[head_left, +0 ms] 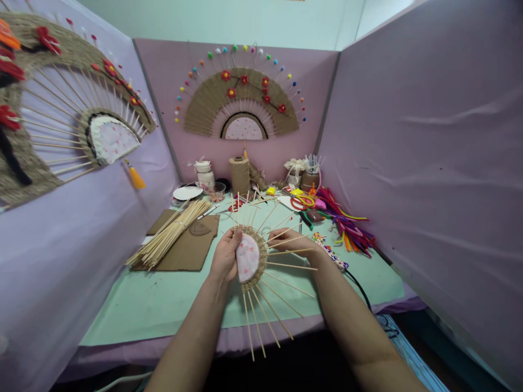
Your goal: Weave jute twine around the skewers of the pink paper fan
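My left hand (226,255) grips a half-round fan frame (248,257) at its upper left edge, thumb on the front. The frame's centre is white with pink spots, bordered by a woven twine band (262,262). Thin wooden sticks (292,266) radiate from the band, upward, rightward and down toward me. My right hand (285,240) is closed at the band's upper right, among the sticks, fingers pinched together. What lies between those fingertips is too small to make out. The frame is held up above the green tabletop (175,305).
A bundle of sticks (174,233) lies on brown cardboard (208,239) at left. Twine spools (239,175), a white bottle (205,175) and a plate (187,193) stand behind. Pipe cleaners (353,228), scissors (302,203) and a patterned glue gun (333,255) with a black cable lie right. Finished fans (200,111) hang on the walls.
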Available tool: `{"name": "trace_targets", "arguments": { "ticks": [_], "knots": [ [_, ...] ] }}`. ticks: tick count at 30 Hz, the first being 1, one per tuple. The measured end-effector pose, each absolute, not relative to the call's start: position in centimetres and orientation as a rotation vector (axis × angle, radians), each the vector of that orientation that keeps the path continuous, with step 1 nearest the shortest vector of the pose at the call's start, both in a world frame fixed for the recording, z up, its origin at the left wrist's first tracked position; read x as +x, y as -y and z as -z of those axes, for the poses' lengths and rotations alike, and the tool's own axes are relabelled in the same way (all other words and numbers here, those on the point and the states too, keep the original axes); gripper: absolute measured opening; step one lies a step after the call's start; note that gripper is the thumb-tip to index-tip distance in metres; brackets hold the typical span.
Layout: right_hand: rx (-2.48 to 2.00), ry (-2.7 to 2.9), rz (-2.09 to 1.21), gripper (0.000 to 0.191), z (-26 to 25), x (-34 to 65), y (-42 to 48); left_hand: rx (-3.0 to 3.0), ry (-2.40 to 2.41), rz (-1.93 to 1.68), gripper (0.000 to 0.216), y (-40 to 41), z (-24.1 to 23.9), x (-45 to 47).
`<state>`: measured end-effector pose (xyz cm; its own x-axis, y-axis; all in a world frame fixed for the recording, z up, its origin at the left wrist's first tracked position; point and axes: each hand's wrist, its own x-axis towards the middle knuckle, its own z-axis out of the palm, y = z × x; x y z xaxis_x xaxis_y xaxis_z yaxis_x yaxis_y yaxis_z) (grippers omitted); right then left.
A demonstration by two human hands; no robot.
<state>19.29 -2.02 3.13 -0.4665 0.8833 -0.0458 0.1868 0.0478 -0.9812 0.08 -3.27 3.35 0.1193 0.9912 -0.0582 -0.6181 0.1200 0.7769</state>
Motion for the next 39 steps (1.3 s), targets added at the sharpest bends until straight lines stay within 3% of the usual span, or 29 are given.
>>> {"name": "trace_targets", "arguments": {
  "ticks": [8,16,26,35,39],
  "knots": [
    [-1.139,1.490,-1.312,0.024,-1.6,20.6,0.6,0.696,-0.701,-1.340,0.038,3.1,-3.6,-0.1],
    [-0.637,0.949,-1.302,0.025,-2.5,21.7,-0.1,0.815,-0.753,-1.242,0.037,3.1,-3.1,-0.2],
    [-0.512,0.951,-1.098,0.016,-3.0,21.2,0.4,0.877,-0.850,-1.147,0.036,3.0,-2.8,-0.1],
    [-0.719,0.937,-1.089,0.020,-2.3,21.5,-0.4,0.791,-0.826,-1.271,0.038,2.6,-2.7,-0.3],
    [-1.004,1.293,-1.107,0.023,-2.0,20.9,0.1,0.707,-0.758,-1.469,0.038,2.4,-3.0,-0.4]
  ]
}}
